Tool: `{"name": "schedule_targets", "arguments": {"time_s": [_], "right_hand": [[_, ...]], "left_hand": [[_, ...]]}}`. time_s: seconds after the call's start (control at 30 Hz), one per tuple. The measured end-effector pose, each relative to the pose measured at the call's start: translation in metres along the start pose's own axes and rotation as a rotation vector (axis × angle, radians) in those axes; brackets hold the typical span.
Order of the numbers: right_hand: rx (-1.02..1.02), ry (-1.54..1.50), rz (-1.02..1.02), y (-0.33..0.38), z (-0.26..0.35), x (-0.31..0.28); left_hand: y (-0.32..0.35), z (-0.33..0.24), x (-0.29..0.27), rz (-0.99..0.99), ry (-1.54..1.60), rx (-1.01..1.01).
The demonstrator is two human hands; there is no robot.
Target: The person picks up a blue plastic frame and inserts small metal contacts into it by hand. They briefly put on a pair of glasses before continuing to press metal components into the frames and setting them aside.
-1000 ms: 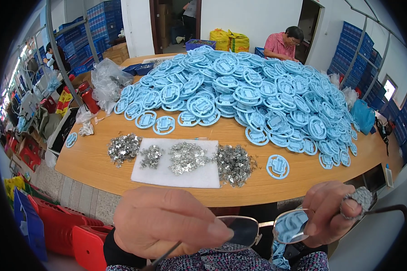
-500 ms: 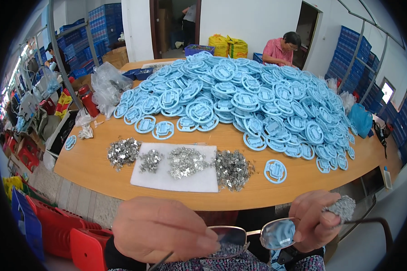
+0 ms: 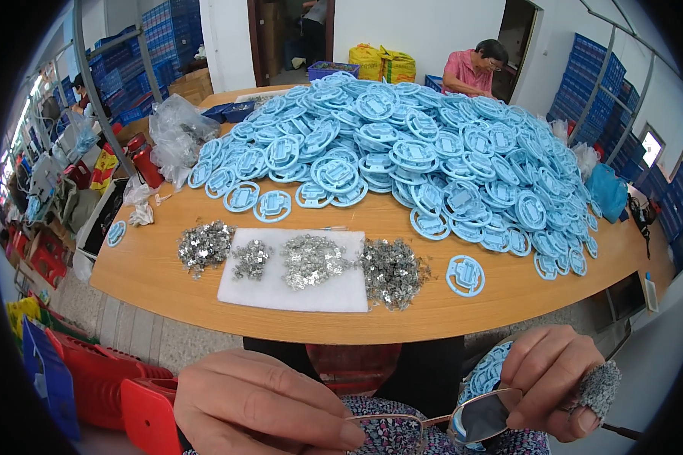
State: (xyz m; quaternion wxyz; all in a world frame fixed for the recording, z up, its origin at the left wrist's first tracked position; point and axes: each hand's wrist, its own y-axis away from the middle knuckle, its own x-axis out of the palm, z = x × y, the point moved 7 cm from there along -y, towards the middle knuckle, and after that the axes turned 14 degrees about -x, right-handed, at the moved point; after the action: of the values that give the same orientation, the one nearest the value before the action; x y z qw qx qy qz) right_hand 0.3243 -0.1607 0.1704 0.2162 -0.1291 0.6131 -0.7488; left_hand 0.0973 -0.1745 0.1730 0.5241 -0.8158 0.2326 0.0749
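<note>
A pair of thin metal-framed eyeglasses (image 3: 484,417) is held low over my lap, below the table's near edge. My left hand (image 3: 262,402) is closed around the left side of the frame, its fingers pressed together and partly hiding the left lens. At the right lens, my right hand (image 3: 550,371) pinches the rim. A grey fuzzy wrap (image 3: 599,390) covers one finger of that hand. Below the hands shows my patterned clothing. On the table ahead, small silvery metal pieces (image 3: 313,259) lie on a white foam sheet (image 3: 296,299).
A big heap of light blue plastic discs (image 3: 402,152) covers the table's far side; one disc (image 3: 465,275) lies apart. More metal pieces flank the sheet. Red stools (image 3: 106,387) stand left. A person in pink (image 3: 470,72) sits beyond the heap. Blue discs (image 3: 489,371) also lie below the table.
Both hands have sunk lower with the eyeglasses, which now tilt differently. More of the space under the table's near edge shows, including blue discs beside my right hand.
</note>
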Motion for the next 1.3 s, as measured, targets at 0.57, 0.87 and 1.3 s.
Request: {"name": "schedule_targets", "arguments": {"time_s": [0.57,0.87,1.3], "right_hand": [[-0.063,-0.016,0.173,-0.010,0.010,0.002],[-0.070,-0.048,-0.337,0.003,-0.004,0.009],[-0.006,-0.318,-0.496,0.012,-0.014,0.005]], "left_hand": [[0.004,-0.007,0.003,-0.001,0.131,-0.012],[0.016,-0.004,-0.008,0.109,0.322,-0.049],[0.037,-0.009,-0.010,-0.141,0.217,-0.213]]}}
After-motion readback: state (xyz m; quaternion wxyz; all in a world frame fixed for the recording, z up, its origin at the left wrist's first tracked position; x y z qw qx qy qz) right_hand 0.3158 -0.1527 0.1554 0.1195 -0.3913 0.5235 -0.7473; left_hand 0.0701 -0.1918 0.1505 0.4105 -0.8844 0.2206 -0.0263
